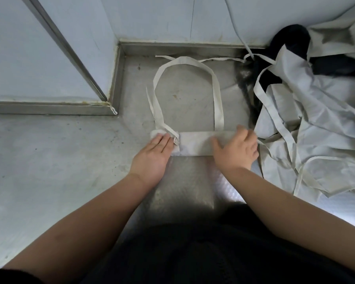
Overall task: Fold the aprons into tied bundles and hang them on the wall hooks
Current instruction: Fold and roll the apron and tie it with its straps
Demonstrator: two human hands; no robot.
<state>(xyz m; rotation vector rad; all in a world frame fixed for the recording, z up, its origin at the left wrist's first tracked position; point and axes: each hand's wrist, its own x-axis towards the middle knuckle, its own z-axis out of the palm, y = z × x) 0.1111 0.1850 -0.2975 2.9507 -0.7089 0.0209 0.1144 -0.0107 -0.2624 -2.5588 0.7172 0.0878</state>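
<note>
A: Where are we keeping the apron (195, 144) right now?

B: We are pinning it as a tight roll on the steel surface (59, 160), dead centre, just ahead of us. Our left hand (154, 154) is lying flat and open on its 9 o'clock end, fingers together, so the roll is not springing loose.

A: And the other end?

B: Our right hand (237, 149) is pressing on the 3 o'clock end, fingers spread and curled over the cloth, not clamped around it. The neck loop (217, 93) is lying open toward 12 o'clock, and a thin tie (213, 60) is trailing along the back edge, both left free, we are judging, for binding the bundle.

A: The rest?

B: The pile of aprons (316, 124) is waiting at 2 o'clock, touching our roll's end. We are seeing no hooks.
</note>
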